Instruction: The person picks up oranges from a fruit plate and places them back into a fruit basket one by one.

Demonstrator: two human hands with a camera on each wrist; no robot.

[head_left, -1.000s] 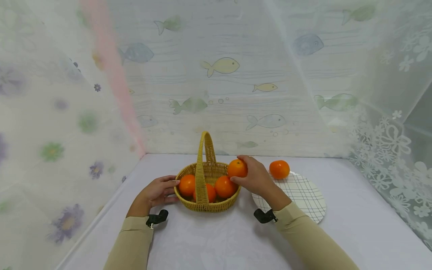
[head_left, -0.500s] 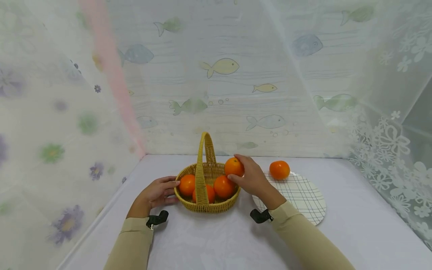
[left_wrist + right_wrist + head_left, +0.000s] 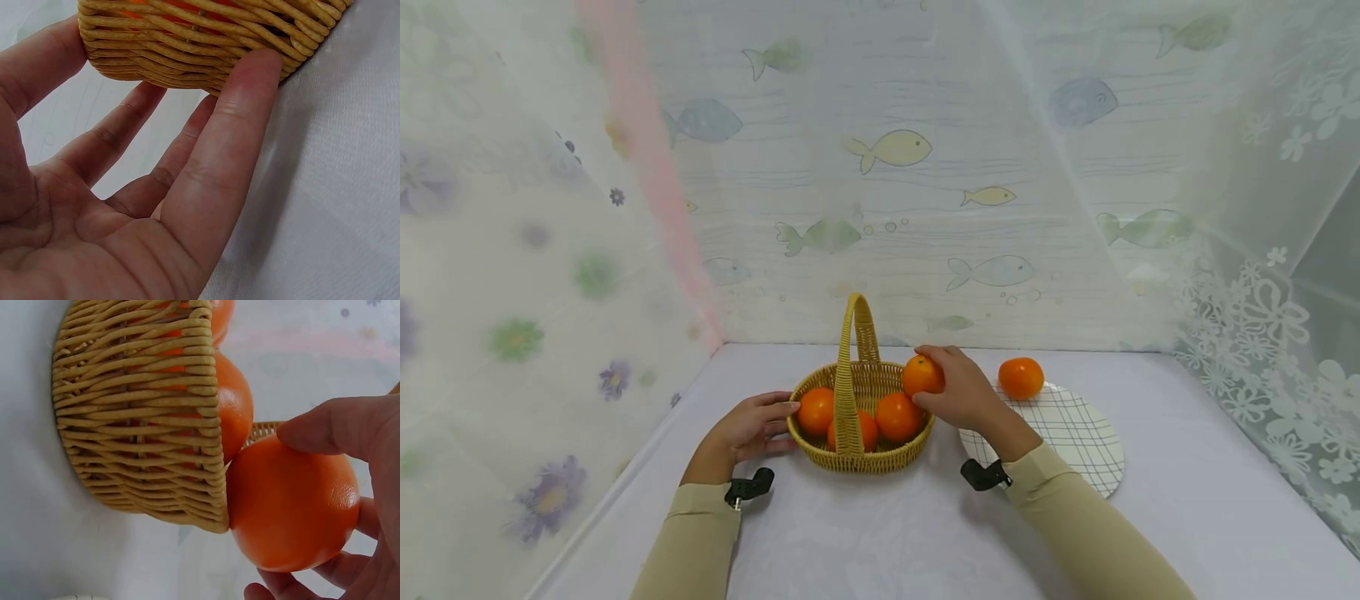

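Note:
My right hand (image 3: 966, 392) holds an orange (image 3: 922, 375) between thumb and fingers at the right rim of a yellow wicker basket (image 3: 850, 461). In the right wrist view this glossy orange (image 3: 290, 503) touches the rim, beside another orange inside. The basket has a tall arched handle and contains oranges; one orange (image 3: 816, 412) lies left of the handle, another (image 3: 898, 417) right of it, and a third is partly hidden behind the handle. My left hand (image 3: 748, 427) touches the basket's left end; in the left wrist view its spread, fairly straight fingers (image 3: 215, 169) rest against the woven wall (image 3: 181, 47).
To the right lies a white plate (image 3: 1075, 433) with a dark grid pattern, partly behind my right forearm. One orange (image 3: 1021, 378) sits at its far edge. A white cloth covers the table (image 3: 880, 533); a fish-printed curtain (image 3: 895, 200) hangs behind it.
The held orange has shifted slightly left with my right hand, then dipped a little at the basket's rim. My left hand and the basket stay nearly where they were.

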